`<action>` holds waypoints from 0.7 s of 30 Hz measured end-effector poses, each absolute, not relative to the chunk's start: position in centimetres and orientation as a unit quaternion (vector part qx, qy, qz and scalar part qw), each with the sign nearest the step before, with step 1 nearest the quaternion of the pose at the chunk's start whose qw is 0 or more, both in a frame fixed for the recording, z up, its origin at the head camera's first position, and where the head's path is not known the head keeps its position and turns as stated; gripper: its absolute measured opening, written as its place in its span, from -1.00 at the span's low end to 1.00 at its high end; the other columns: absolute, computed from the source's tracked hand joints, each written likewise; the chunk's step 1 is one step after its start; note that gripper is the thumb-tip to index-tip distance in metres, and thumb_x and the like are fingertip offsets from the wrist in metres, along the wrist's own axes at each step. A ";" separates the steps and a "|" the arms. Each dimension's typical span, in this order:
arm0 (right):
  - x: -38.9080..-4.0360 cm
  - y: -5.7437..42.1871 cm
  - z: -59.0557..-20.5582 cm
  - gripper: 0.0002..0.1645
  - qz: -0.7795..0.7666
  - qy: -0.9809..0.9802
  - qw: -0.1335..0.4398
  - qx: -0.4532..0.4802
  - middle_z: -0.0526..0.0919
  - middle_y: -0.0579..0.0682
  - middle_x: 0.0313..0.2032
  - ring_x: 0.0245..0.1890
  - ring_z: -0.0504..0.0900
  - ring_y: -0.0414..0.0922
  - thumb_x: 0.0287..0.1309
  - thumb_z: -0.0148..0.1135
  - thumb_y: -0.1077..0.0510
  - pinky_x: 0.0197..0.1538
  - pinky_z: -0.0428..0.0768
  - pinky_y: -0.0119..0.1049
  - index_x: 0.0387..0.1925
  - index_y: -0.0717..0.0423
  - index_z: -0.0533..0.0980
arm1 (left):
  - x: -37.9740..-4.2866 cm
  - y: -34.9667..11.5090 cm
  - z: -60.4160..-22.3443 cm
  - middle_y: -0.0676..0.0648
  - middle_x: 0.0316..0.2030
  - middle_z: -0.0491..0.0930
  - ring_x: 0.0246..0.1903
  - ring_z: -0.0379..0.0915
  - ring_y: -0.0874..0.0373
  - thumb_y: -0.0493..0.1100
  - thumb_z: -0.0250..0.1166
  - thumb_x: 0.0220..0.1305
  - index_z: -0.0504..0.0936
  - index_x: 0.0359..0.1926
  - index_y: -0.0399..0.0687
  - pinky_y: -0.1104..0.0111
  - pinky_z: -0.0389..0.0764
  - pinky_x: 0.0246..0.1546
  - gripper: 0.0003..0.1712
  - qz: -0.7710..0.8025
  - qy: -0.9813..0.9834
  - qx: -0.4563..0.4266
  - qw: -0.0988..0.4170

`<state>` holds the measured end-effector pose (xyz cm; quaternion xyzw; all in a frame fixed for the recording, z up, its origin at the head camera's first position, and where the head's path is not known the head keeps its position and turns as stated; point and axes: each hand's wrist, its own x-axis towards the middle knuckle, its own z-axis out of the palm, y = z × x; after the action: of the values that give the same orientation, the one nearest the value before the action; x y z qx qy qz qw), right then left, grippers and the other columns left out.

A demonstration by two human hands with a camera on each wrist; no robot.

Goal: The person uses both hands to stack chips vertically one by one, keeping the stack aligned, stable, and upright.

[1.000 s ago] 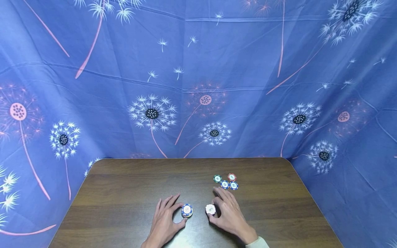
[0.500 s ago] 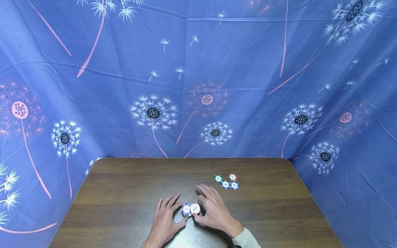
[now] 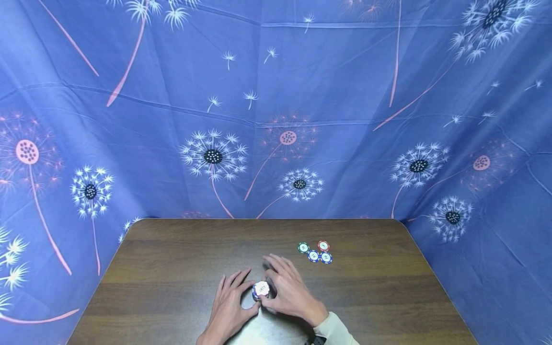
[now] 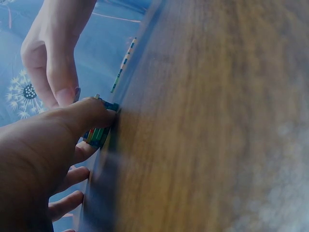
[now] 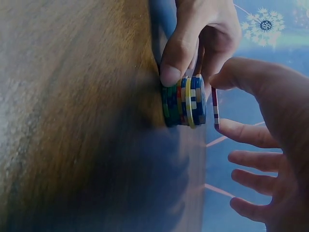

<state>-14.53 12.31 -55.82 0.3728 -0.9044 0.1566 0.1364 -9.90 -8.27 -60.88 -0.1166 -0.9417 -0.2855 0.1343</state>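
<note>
My left hand (image 3: 229, 305) holds the sides of a short stack of poker chips (image 5: 186, 104) on the table between thumb and index finger. Green, red, yellow and blue edges show in the stack in the right wrist view. Directly over it, my right hand (image 3: 290, 291) pinches one white-faced poker chip (image 3: 260, 288) between thumb and index finger. That chip (image 5: 215, 108) shows a dark red and white edge, with a narrow gap between it and the stack's top. From the head, it hides most of the stack. The other right fingers are spread out.
Beyond my right hand, a green chip (image 3: 304, 247), a red chip (image 3: 323, 246) and two blue chips, one left (image 3: 313, 256) and one right (image 3: 326, 258), lie flat in a cluster. A blue dandelion-print cloth (image 3: 345, 143) hangs behind and beside the brown wooden table (image 3: 172, 258).
My right hand has carried the white-faced chip leftward from beside the stack to over it. My left hand has stayed at the stack, and the cluster of loose chips lies as before.
</note>
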 end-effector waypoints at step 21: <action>-13.8 13.1 -55.8 -0.52 0.197 -0.914 0.112 0.337 0.56 0.17 0.39 0.45 0.47 0.16 0.09 0.59 -0.20 0.45 0.45 0.23 -0.06 -0.04 0.70 | -9.9 -8.3 -60.8 -0.05 0.41 0.57 0.42 0.41 -0.16 0.10 0.64 0.00 0.82 0.05 0.05 -0.32 0.19 0.50 -0.44 -0.285 -0.942 -0.118 0.132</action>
<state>-13.77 13.13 -55.79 0.3367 -0.9140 0.1970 0.1118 -9.86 -8.27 -60.77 -0.1177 -0.9422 -0.2847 0.1315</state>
